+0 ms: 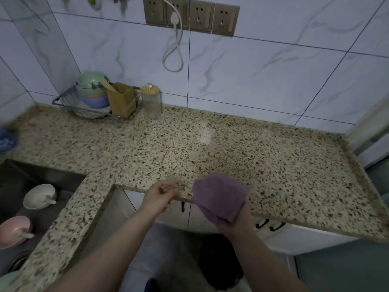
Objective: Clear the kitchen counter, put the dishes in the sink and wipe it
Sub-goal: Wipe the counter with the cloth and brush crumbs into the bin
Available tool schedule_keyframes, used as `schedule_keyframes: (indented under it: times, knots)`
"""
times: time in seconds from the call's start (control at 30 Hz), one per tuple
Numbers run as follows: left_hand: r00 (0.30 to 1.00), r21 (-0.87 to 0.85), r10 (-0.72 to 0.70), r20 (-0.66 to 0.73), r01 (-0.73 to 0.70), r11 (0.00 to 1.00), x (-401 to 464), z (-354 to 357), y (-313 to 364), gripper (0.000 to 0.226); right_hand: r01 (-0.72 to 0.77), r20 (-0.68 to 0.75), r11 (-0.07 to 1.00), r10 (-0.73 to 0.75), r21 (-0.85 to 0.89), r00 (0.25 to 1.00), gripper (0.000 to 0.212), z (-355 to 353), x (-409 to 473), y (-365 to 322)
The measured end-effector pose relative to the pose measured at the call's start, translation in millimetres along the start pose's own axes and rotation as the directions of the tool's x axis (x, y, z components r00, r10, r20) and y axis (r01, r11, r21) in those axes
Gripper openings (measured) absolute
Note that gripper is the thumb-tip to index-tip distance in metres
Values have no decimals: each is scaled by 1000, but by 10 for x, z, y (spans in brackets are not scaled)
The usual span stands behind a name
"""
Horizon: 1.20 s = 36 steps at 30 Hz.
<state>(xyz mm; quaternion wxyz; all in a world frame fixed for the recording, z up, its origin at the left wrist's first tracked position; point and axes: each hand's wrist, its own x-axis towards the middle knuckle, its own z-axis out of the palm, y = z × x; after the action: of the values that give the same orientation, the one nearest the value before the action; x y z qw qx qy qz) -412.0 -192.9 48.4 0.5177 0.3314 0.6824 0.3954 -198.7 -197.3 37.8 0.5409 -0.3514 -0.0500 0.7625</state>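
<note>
two hands: both are seen at the front edge of the speckled bench (210, 144).
right hand (235, 222): a folded purple cloth (219, 197) is gripped by its fingers from below; the cloth is held up over the bench's front edge.
left hand (160, 197): held just left of the cloth at the bench edge, fingers loosely curled; whether anything is pinched cannot be told, as that part is blurred.
sink (31, 186): set into the bench at its left end.
white bowl (40, 196): lies in the sink, with a spoon inside.
pink bowl (14, 230): lies in the sink, nearer than the white bowl, also with a spoon.
wire rack (69, 104): stands at the bench's back left corner, with stacked bowls and a wooden holder in it.
glass jar (150, 102): stands on the bench just right of the rack, against the wall.
sockets (190, 16): a row on the wall above the bench, with one white plug and cord hanging.
</note>
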Motion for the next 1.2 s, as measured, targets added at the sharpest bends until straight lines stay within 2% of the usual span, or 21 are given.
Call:
schedule_keyframes:
  times: [0.07, 0.13, 0.23, 0.27, 0.3, 0.33, 0.37, 0.4, 0.43, 0.47, 0.5, 0.53, 0.57, 0.7, 0.8, 0.9, 1.0, 1.03, 1.1, 1.2]
  knots:
    - [1000, 7, 5, -12, -5, 1000, 186, -247, 56, 22, -94, -100, 995, 91, -21, 991, 50, 109, 166, 81]
    - [1000, 36, 18, -11, -17, 999, 345, -423, 115, 20, -39, -213, 998, 30, -39, 977, 45, 211, 344, 103]
    - [999, 67, 23, 28, -25, 997, 545, -587, 169, 19, 51, -176, 996, -63, -75, 982, 49, 288, 564, 0]
    - [999, 77, 16, 48, -19, 997, 597, -620, 180, 18, 74, -160, 983, -101, -168, 982, 49, 346, 601, -43]
    - [998, 87, 10, 62, -15, 996, 651, -649, 192, 18, 78, -135, 939, -129, -334, 982, 48, 371, 673, -84]
    - [997, 99, 4, 80, -12, 995, 723, -675, 186, 19, 79, -118, 842, -166, -534, 979, 45, 385, 780, -96]
    - [996, 106, -1, 94, -9, 994, 773, -693, 183, 20, 105, -57, 680, -211, -725, 976, 42, 388, 881, -96]
    - [994, 116, -14, 106, 2, 993, 833, -696, 163, 22, 137, 22, 454, -249, -880, 968, 43, 368, 1016, -68]
    - [993, 123, -31, 113, 17, 992, 881, -697, 128, 24, 165, 115, 185, -253, -969, 961, 45, 316, 1158, -26]
    - [991, 132, -46, 123, 29, 991, 922, -693, 97, 26, 172, 184, -73, -211, -982, 960, 47, 245, 1286, 27]
    - [989, 135, -70, 127, 53, 989, 984, -680, 41, 26, 145, 189, -262, -152, -954, 970, 50, 128, 1432, 119]
    - [987, 131, -84, 133, 67, 989, 1012, -670, 21, 25, 105, 159, -367, -118, -924, 980, 53, 40, 1517, 196]
    - [986, 132, -92, 136, 74, 989, 1044, -661, 3, 24, 82, 147, -418, -125, -904, 981, 55, -43, 1576, 267]
    - [987, 196, -110, 117, 86, 977, 1293, -649, -41, 15, 31, 203, -504, -288, -863, 936, 63, -151, 1746, 392]
    - [998, 319, 4, 61, -23, 947, 1602, -567, 18, 13, -46, 163, -613, -281, -789, 946, 69, -189, 1945, 380]
    - [976, 537, 137, 167, -206, 818, 1904, -492, 139, 30, -55, 202, -676, -295, -735, 934, 69, -222, 2066, 430]
    - [924, 716, 288, 250, -377, 587, 2307, -476, 161, 50, -27, 247, -720, -274, -694, 930, 70, -211, 2209, 408]
    - [918, 761, 288, 274, -390, 519, 2453, -478, 170, 58, -12, 261, -732, -259, -681, 930, 71, -196, 2282, 367]
    - [939, 832, 171, 299, -344, 435, 2722, -448, 227, 76, 6, 264, -755, -221, -656, 939, 71, -144, 2468, 258]
    - [957, 881, 17, 291, -275, 385, 2996, -402, 318, 91, 63, 285, -763, -163, -644, 945, 71, -23, 2760, 104]
